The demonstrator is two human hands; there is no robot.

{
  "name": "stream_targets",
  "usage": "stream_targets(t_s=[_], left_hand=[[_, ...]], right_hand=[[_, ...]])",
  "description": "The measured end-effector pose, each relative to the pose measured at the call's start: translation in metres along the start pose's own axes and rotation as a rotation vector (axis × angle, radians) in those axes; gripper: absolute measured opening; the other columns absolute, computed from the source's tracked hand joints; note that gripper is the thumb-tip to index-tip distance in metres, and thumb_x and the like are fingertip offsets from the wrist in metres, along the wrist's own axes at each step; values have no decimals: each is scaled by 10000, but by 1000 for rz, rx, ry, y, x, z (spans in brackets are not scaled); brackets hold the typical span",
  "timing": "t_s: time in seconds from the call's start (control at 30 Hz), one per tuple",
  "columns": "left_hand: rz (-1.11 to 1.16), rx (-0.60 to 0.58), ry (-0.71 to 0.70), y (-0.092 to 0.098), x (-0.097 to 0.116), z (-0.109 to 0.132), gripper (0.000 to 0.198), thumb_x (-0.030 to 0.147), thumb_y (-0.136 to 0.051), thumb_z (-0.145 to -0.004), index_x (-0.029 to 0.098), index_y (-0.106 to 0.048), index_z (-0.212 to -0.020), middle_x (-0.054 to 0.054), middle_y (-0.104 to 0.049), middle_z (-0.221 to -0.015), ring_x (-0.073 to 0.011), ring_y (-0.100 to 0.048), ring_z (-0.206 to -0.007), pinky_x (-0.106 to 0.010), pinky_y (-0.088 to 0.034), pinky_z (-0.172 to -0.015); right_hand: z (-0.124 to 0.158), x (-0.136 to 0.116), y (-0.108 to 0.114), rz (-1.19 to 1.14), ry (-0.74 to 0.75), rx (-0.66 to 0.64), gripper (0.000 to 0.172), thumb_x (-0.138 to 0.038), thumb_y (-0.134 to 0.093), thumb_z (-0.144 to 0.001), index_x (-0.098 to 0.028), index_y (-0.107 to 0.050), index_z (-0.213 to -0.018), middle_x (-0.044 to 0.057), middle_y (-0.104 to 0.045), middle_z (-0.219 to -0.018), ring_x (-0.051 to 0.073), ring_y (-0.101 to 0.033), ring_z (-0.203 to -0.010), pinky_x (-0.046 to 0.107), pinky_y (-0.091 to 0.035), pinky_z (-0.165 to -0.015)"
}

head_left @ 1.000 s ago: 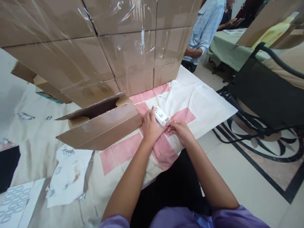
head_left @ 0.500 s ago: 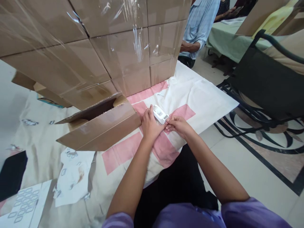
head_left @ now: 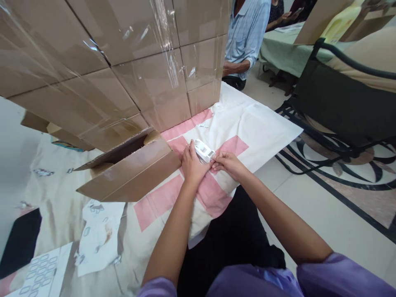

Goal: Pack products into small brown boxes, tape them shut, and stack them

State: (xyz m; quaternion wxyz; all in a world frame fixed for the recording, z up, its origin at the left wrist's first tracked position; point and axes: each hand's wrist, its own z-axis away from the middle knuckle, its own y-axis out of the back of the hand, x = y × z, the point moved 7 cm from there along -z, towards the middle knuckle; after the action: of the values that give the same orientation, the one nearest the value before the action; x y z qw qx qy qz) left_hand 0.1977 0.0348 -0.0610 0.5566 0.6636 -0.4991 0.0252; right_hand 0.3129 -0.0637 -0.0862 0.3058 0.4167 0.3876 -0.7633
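A small white plastic device (head_left: 204, 151) with a little dark window near one end is held low over the pink-and-white cloth (head_left: 213, 194). My left hand (head_left: 194, 166) is closed around its left side, the thumb running beneath it. At the device's right end my right hand (head_left: 228, 163) is closed in a pinch, fingertips against or just beside it. Whatever lies between those fingertips is too small to make out. To the left of my left hand stands an open cardboard box (head_left: 139, 167), tilted on the cloth.
Wrapped cardboard boxes (head_left: 148, 74) are stacked behind my hands. Paper sheets (head_left: 100, 239) and a black flat object (head_left: 21, 241) lie at left. A person in a light blue shirt (head_left: 247, 33) is beyond the stack. A black-framed chair (head_left: 349, 95) stands at right.
The view has shifted slightly, so the surroundings sit a little differently in the picture. Both hands keep nearly the same hold around the white device.
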Motion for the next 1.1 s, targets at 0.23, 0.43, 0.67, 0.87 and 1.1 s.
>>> stream_targets(t_s=[0.23,0.43,0.67,0.87,1.1], left_hand=[[5,0,-2,0,0,0,1117,494,-836,-671,134,-262,-1559,-245,-433,-1506,-397,-421,-1422,-517,-394,-1144],[-5,-15,30,2,3,0,1108,448,-837,-652,123,-271,-1547,-256,-450,-1486,-401,-431,-1410,-522,-400,-1133],[-12,-3,27,2,3,0,1097,474,-830,-658,131,-282,-1543,-253,-438,-1492,-400,-449,-1394,-524,-419,-1117],[-1,-28,27,1,3,0,1122,449,-843,-641,145,-263,-1552,-248,-424,-1508,-396,-412,-1427,-512,-395,-1143],[-13,-30,30,1,2,-1,1067,406,-839,-640,143,-311,-1529,-250,-434,-1484,-402,-449,-1393,-512,-408,-1128]], right_hand=[[2,1,4,-54,23,-60,290,-283,-849,-772,-162,-604,-674,57,-753,-727,112,-712,-604,193,-617,-624],[3,-1,6,-145,63,-182,265,-337,-858,-753,-160,-663,-778,63,-783,-904,120,-728,-709,232,-627,-711],[4,-2,7,-196,65,-225,266,-353,-872,-741,-143,-716,-788,78,-781,-907,128,-718,-744,243,-616,-739],[3,0,7,-106,66,-197,365,-452,-861,-751,-116,-777,-866,65,-754,-743,126,-721,-694,201,-609,-731],[-1,1,6,-94,48,-107,293,-382,-863,-768,-145,-695,-729,80,-777,-833,115,-721,-662,200,-624,-664]])
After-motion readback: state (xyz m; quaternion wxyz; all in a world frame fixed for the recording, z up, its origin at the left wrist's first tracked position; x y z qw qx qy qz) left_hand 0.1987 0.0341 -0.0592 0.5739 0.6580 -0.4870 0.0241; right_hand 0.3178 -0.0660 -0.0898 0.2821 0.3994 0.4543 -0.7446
